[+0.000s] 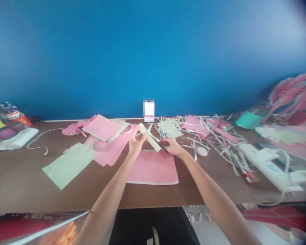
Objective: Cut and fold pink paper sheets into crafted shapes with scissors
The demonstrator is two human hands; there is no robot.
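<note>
My left hand [137, 141] pinches the upper end of a pale yellow-green paper strip [153, 141] between thumb and fingers. The strip slants down to the right, and a thinner sliver spreads from it toward the other hand. My right hand [171, 146] is closed around what looks like a pair of scissors [164, 148]; only a dark narrow part shows at the strip's lower end, and the rest is hidden by the fingers. Below both hands lies a stack of pink paper [153, 168], flat on the brown table [97, 195].
Left are a green sheet [68, 165], pink sheets [102, 127], a tape roll [101, 145] and a white cable [38, 136]. A phone [149, 110] stands against the blue wall. Right are paper scraps [226, 146], a white oval object [201, 151], a power strip [270, 168] and a teal container [250, 117].
</note>
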